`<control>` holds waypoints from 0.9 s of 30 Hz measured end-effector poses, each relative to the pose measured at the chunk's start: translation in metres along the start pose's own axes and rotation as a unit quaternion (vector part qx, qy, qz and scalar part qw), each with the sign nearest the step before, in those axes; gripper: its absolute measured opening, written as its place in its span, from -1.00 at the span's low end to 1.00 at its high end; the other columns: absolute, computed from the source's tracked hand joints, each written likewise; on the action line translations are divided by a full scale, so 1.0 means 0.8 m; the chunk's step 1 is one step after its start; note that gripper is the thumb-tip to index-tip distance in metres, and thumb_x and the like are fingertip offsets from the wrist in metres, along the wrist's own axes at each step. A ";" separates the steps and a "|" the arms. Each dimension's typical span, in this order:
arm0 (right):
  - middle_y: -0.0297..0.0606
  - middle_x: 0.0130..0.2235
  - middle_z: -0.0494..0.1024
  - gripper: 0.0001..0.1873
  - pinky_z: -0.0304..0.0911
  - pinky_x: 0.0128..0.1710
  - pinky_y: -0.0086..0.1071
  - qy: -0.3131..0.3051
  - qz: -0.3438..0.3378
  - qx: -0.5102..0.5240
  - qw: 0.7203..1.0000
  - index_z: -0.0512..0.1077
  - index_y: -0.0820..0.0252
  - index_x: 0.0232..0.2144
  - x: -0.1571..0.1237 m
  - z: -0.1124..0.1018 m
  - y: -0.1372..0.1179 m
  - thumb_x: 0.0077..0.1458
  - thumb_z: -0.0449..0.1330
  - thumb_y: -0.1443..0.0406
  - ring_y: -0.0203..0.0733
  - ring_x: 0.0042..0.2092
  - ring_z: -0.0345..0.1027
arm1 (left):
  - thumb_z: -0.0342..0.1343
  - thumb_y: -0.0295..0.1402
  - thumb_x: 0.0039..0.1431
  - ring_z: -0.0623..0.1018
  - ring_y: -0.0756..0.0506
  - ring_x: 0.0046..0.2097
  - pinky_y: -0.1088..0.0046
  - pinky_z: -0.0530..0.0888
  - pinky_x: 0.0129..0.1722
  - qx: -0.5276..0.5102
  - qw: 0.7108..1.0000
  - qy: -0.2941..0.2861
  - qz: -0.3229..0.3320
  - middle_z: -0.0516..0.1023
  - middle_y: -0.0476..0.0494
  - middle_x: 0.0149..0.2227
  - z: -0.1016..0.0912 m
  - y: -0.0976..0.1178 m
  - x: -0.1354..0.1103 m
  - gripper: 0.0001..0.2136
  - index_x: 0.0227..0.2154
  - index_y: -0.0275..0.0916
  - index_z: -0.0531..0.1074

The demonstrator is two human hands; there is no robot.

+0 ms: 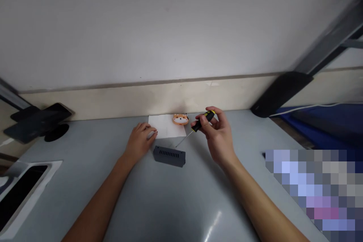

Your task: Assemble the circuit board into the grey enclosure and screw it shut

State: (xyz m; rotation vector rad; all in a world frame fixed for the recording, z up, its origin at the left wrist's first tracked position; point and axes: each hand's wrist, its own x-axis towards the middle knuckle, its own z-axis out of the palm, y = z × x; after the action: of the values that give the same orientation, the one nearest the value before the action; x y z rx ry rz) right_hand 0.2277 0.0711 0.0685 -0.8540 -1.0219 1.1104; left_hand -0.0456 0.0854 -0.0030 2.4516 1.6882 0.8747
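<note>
My right hand is wrapped round the black and yellow handle of a screwdriver. Its thin shaft slants down to the left, the tip just above the far edge of a dark grey slotted metal box on the table. At the left edge of a white paper sheet is my left hand, fingers bent and thumb and fingertips close together. A tiny dark speck shows at these fingertips; what it is I cannot make out. An orange and white animal-face case sits on the paper.
The grey table ends at a pale wall behind. To the left stand a phone or tablet holder and a black-screened device lying on white material. A dark support post rises at the right, with a white cable beside it.
</note>
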 end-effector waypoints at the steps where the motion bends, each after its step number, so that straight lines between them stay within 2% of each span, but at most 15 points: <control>1: -0.37 -0.25 0.53 -0.56 0.46 -0.09 -0.20 0.004 -0.002 0.001 1.000 0.32 -0.02 -0.03 0.001 -0.002 -0.001 0.11 0.39 0.14 -0.22 -0.28 0.56 | 0.12 -0.31 0.36 0.48 -0.20 0.00 0.16 0.41 0.08 -0.023 1.000 0.008 -0.007 0.55 -0.16 -0.09 -0.006 0.001 -0.001 -0.84 -0.13 -0.15 0.58; 4: -0.38 -0.26 0.50 -0.60 0.44 -0.11 -0.20 0.024 -0.019 -0.001 1.000 0.33 -0.04 -0.04 0.007 -0.013 -0.006 0.13 0.36 0.16 -0.24 -0.31 0.53 | 0.08 -0.28 0.37 0.51 -0.15 -0.03 0.23 0.44 0.06 -0.123 0.991 0.018 -0.051 0.55 -0.15 -0.11 -0.035 0.013 -0.006 -0.81 -0.11 -0.16 0.57; 5: -0.39 -0.26 0.49 -0.62 0.43 -0.13 -0.22 0.035 -0.027 -0.002 0.999 0.33 -0.04 -0.04 0.008 -0.017 -0.008 0.13 0.36 0.17 -0.25 -0.31 0.51 | 0.05 -0.25 0.39 0.52 -0.11 -0.09 0.29 0.47 -0.02 -0.157 0.985 -0.008 -0.072 0.55 -0.13 -0.11 -0.047 0.019 -0.009 -0.78 -0.09 -0.15 0.56; 7: -0.40 -0.29 0.45 -0.65 0.40 -0.22 -0.28 0.056 -0.042 -0.004 0.998 0.35 -0.05 -0.06 0.011 -0.024 -0.013 0.14 0.34 0.20 -0.27 -0.35 0.47 | 0.03 -0.21 0.38 0.54 -0.09 -0.15 0.35 0.48 -0.10 -0.208 0.969 -0.085 -0.098 0.57 -0.11 -0.13 -0.071 0.034 -0.016 -0.75 -0.04 -0.12 0.55; 9: -0.41 -0.34 0.42 -0.69 0.31 -0.33 -0.35 0.064 -0.039 -0.009 0.997 0.35 -0.05 -0.08 0.013 -0.029 -0.015 0.14 0.31 0.23 -0.29 -0.39 0.41 | 0.11 -0.20 0.33 0.55 -0.09 -0.11 0.37 0.48 -0.07 -0.261 0.937 -0.212 -0.091 0.59 -0.09 -0.07 -0.087 0.049 -0.021 -0.73 0.01 -0.08 0.53; 10: -0.41 -0.36 0.40 -0.72 0.27 -0.37 -0.36 0.059 -0.028 -0.014 0.998 0.35 -0.04 -0.10 0.014 -0.030 -0.016 0.15 0.29 0.24 -0.29 -0.41 0.38 | 0.18 -0.19 0.28 0.55 -0.10 -0.08 0.37 0.48 -0.05 -0.281 0.922 -0.255 -0.081 0.59 -0.07 -0.04 -0.091 0.056 -0.023 -0.70 0.04 -0.05 0.52; 11: -0.42 -0.37 0.39 -0.73 0.23 -0.40 -0.37 0.050 -0.012 -0.020 0.998 0.35 -0.03 -0.11 0.015 -0.031 -0.015 0.14 0.28 0.25 -0.29 -0.42 0.37 | 0.24 -0.17 0.23 0.55 -0.11 -0.06 0.38 0.48 -0.05 -0.291 0.914 -0.270 -0.078 0.59 -0.06 -0.04 -0.090 0.062 -0.024 -0.67 0.04 -0.04 0.52; 12: -0.42 -0.38 0.39 -0.74 0.22 -0.40 -0.37 0.039 0.006 -0.027 0.999 0.34 -0.03 -0.12 0.015 -0.031 -0.014 0.14 0.27 0.25 -0.28 -0.43 0.36 | 0.27 -0.17 0.21 0.56 -0.12 -0.06 0.39 0.48 -0.05 -0.294 0.914 -0.266 -0.087 0.60 -0.04 -0.06 -0.087 0.066 -0.025 -0.68 0.00 -0.05 0.54; 15: -0.42 -0.40 0.38 -0.72 0.20 -0.39 -0.36 0.012 0.051 -0.057 0.997 0.31 -0.01 -0.13 0.017 -0.031 -0.006 0.11 0.26 0.27 -0.27 -0.42 0.33 | 0.24 -0.14 0.24 0.58 -0.12 -0.13 0.41 0.48 -0.12 -0.296 0.924 -0.208 -0.127 0.63 -0.03 -0.17 -0.064 0.071 -0.027 -0.76 -0.12 -0.12 0.58; 18: -0.44 -0.45 0.37 -0.73 0.16 -0.43 -0.37 -0.028 0.088 -0.134 0.987 0.31 0.00 -0.11 0.017 -0.034 0.000 0.14 0.22 0.24 -0.27 -0.45 0.26 | 0.12 -0.09 0.34 0.60 -0.12 -0.14 0.39 0.50 -0.14 -0.306 0.924 -0.185 -0.136 0.64 -0.06 -0.12 -0.036 0.071 -0.029 -0.71 -0.06 -0.14 0.56; 20: -0.44 -0.47 0.36 -0.75 0.18 -0.43 -0.36 -0.095 0.118 -0.217 0.964 0.34 0.02 -0.07 0.014 -0.037 0.001 0.19 0.19 0.19 -0.27 -0.45 0.24 | 0.08 -0.12 0.38 0.60 -0.14 -0.08 0.35 0.50 -0.08 -0.302 0.932 -0.157 -0.124 0.63 -0.09 -0.07 -0.022 0.072 -0.031 -0.71 -0.02 -0.15 0.53; 23: -0.41 -0.45 0.37 -0.75 0.24 -0.43 -0.35 -0.210 0.153 -0.320 0.911 0.39 0.08 -0.11 0.005 -0.039 0.001 0.25 0.14 0.10 -0.26 -0.45 0.28 | 0.04 -0.18 0.42 0.56 -0.16 0.00 0.28 0.48 0.03 -0.254 0.956 -0.121 -0.083 0.60 -0.13 -0.04 -0.010 0.078 -0.036 -0.75 -0.03 -0.15 0.53; 27: -0.35 -0.46 0.44 -0.71 0.23 -0.52 -0.37 -0.287 0.203 -0.356 0.866 0.39 0.12 -0.17 -0.010 -0.039 0.003 0.28 0.10 0.05 -0.25 -0.48 0.34 | -0.02 -0.28 0.45 0.50 -0.16 0.02 0.19 0.43 0.10 -0.186 0.979 -0.083 -0.018 0.55 -0.14 -0.10 -0.004 0.085 -0.040 -0.79 -0.07 -0.16 0.51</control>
State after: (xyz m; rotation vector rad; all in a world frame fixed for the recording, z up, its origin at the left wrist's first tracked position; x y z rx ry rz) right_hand 0.2556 0.0625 0.0550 -1.4175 -1.8805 1.4029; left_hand 0.0028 0.0292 0.0091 2.1709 1.3650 0.8618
